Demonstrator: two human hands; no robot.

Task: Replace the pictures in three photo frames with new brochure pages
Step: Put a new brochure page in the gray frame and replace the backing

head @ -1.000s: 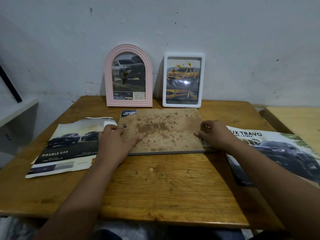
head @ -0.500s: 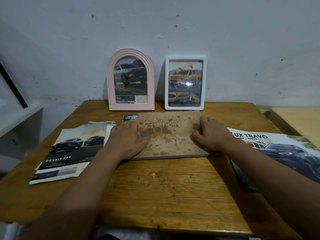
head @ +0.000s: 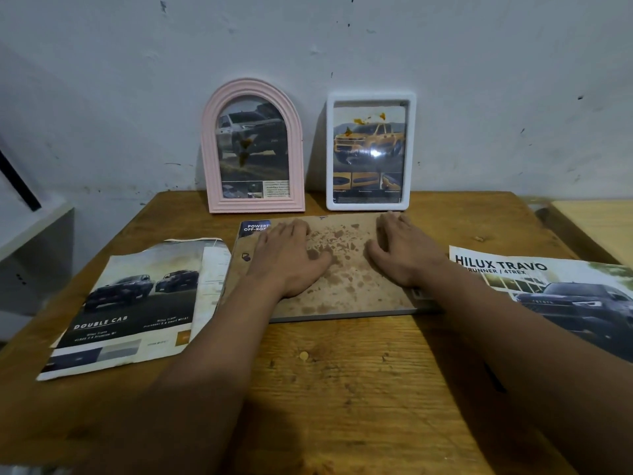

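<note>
Both the left hand (head: 286,260) and right hand (head: 402,253) press flat, fingers straight, on the stained backing board (head: 342,279) of the face-down third frame, just before the pink arched frame (head: 252,147). A blue brochure page (head: 255,227) pokes out beyond the board's far-left corner; uneven pressing could crease it or seat it crooked.

A worn wooden bench (head: 342,389) with a scuffed, knotted top stands against a pale wall. At its back edge a pink arched frame (head: 252,145) and, just to its right, a white rectangular frame (head: 370,150) stand upright and lean on the wall, each showing a truck picture. In front of them a stained brown backing board (head: 346,272) lies flat, with a blue printed page corner (head: 255,227) showing from under its far left corner. On the left lies a brochure page (head: 126,310) marked "DOUBLE CAB", its right edge touching the board. On the right lies a "HILUX TRAVO" brochure (head: 561,296), reaching past the bench's right side.
</note>
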